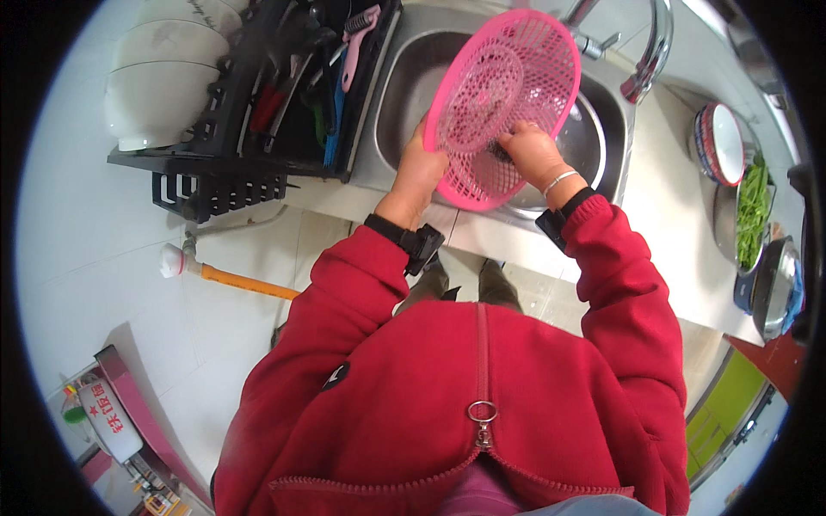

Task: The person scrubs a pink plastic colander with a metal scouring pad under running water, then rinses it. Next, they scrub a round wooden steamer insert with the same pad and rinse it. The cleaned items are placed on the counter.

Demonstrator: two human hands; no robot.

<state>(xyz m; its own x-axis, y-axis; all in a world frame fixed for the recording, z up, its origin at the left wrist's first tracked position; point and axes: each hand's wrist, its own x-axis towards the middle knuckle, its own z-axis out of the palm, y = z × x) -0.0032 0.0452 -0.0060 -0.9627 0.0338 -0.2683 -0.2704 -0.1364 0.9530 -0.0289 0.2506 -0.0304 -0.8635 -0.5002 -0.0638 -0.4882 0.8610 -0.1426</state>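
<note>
A pink plastic colander (469, 73) is tilted on its side over the steel sink (391, 95), its open side turned toward my right. My left hand (419, 172) grips its left rim, with the fingers hidden behind the wall. My right hand (531, 153) reaches into the colander, fingers bent together against the holed inner wall. Something small and dark shows at those fingertips; its kind cannot be made out. Behind the colander a round metal basin (592, 142) sits in the sink, partly covered.
A chrome faucet (641, 82) stands behind the sink at the right. On the left, a black dish rack (228, 163) holds white bowls (159, 90) and utensils. Along the right counter are stacked bowls (718, 142), green vegetables (753, 206) in a metal dish, and a metal pan (777, 284).
</note>
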